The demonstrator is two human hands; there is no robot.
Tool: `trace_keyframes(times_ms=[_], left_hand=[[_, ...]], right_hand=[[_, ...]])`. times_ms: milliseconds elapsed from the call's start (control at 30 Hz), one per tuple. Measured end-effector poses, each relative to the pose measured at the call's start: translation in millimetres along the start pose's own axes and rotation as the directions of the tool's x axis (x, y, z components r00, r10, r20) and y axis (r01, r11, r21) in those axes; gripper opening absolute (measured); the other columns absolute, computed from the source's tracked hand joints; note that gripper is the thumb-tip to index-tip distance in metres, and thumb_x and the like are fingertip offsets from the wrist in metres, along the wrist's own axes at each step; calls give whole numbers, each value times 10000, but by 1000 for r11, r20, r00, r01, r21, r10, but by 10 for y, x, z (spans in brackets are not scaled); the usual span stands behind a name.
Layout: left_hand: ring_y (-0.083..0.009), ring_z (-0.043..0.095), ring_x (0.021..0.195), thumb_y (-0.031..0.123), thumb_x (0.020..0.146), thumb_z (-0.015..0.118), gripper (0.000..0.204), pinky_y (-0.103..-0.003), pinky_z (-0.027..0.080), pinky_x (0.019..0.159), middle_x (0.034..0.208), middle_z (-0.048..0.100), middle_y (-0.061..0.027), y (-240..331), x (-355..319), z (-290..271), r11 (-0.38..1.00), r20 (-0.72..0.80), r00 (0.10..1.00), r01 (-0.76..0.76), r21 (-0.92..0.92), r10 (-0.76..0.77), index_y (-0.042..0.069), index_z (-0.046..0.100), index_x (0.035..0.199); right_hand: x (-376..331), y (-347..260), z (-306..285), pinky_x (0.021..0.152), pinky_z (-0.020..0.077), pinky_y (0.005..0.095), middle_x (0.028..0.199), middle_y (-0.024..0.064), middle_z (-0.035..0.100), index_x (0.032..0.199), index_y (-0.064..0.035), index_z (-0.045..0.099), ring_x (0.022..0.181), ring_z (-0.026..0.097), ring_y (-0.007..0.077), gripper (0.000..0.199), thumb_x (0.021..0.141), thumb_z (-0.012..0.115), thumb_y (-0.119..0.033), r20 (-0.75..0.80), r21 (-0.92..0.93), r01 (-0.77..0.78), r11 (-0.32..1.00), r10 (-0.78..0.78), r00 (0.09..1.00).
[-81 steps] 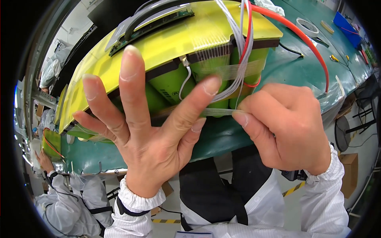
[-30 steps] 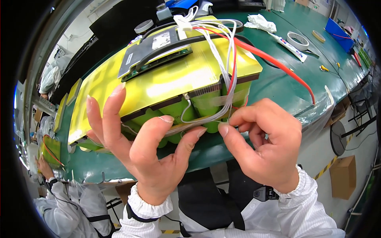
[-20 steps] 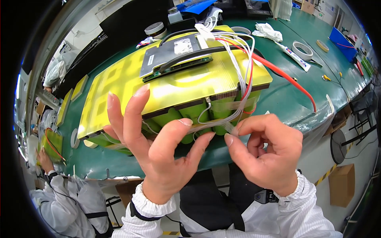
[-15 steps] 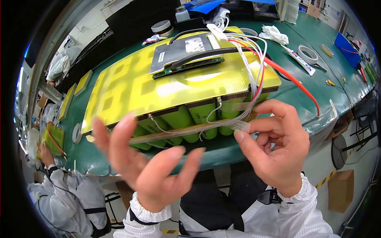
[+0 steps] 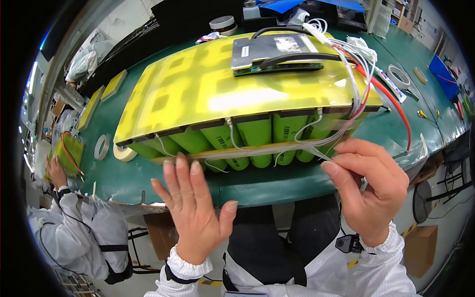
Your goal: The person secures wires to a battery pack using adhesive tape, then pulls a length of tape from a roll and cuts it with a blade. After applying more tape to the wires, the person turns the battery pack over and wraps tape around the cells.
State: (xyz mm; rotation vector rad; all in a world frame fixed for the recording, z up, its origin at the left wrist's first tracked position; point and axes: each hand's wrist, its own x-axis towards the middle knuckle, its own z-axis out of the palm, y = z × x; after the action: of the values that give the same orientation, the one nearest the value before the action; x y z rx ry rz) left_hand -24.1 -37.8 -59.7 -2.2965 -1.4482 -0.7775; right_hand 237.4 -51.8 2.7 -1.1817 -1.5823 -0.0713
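Right grip (image 5: 368,188) pinches clear striped plastic strip (image 5: 318,152); strip slants up-left to white wire bundle (image 5: 355,96) along yellow-topped, green-celled battery pack (image 5: 188,89), long axis left-to-right. Left grip (image 5: 198,213) spread flat, fingertips by pack's lower-left edge; right nearer strip.

Cover (image 5: 188,84): glossy, smooth plastic sheet, throwing glare toward you.
Cells (image 5: 261,141): smooth, softly shiny, plastic-looking wrap.
Tape (image 5: 317,152): clear, glossy film.
Mat (image 5: 267,190): smooth, rubbery-looking, semi-gloss.
Your sleeves (image 5: 378,262): matt, finely ribbed cloth.
Carton (image 5: 420,250): plain, matt cardboard.
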Motion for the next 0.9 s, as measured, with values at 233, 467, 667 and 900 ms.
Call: trace_keyframes(times_ms=[233, 467, 667, 900], left_hand=[[-508, 30, 1483, 590, 1000, 326, 805, -652, -56, 1141, 1600, 43, -326, 131, 53, 47, 989, 61, 998, -29, 142, 21, 66, 132, 1580], [-551, 22, 1464, 630, 986, 337, 825, -690, -46, 1117, 1582, 15, -366, 219, 98, 101, 994, 24, 1000, -18, 110, 16, 112, 121, 1590], [-592, 1, 1443, 654, 967, 368, 870, -716, -39, 1097, 1558, -20, -407, 283, 121, 81, 996, 46, 999, 2, 91, -6, 116, 89, 1592], [-645, -53, 1407, 736, 902, 430, 956, -758, -20, 1061, 1521, -78, -454, 326, 149, 98, 998, 56, 998, -15, 57, 12, 195, 60, 1598]], right_hand=[[-41, 25, -10, 464, 374, 250, 700, 86, 671, 793, 5, 661, 485, 477, 122, 157, 732, 802, 40, 5, 103, 66, 992, -67, 998], [-83, -38, -114, 502, 431, 276, 684, 100, 665, 840, 0, 644, 530, 589, 190, 186, 752, 806, 22, 42, 84, 126, 988, -130, 991], [-71, 34, -117, 513, 444, 289, 692, 102, 669, 841, -2, 643, 549, 616, 209, 195, 754, 817, 2, 58, 109, 138, 984, -145, 988], [-20, 38, -103, 505, 429, 295, 664, 104, 656, 816, 6, 648, 540, 599, 217, 175, 742, 805, 29, 36, 52, 201, 978, -203, 979]])
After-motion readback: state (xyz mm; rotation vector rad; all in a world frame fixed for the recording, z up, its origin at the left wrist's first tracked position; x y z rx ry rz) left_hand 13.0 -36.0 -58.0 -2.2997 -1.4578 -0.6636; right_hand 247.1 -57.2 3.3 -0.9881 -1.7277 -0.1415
